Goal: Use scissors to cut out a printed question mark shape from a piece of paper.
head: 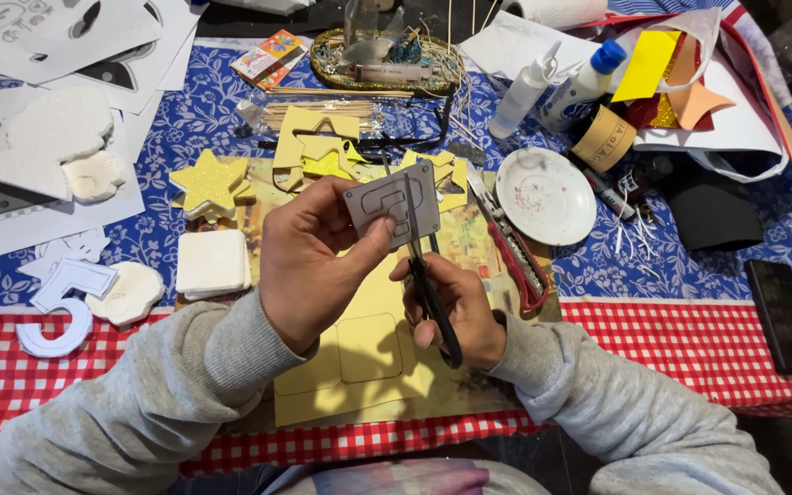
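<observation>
From my seat I see the left hand (309, 266) pinching a grey card cut-out (393, 203) upright above the tabletop (689, 321); just right, the right hand (456, 307) is closed through black scissors (423, 275) (blades pointing up), which bite into the card's lower edge, long axis vertical.

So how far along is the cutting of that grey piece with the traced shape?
Done: a yellow glitter star and white foam squares lie finished. In hand: the left hand holds the grey piece while the right hand works scissors into it. Left: most of its outline, plus squares traced on the yellow sheet.
</observation>
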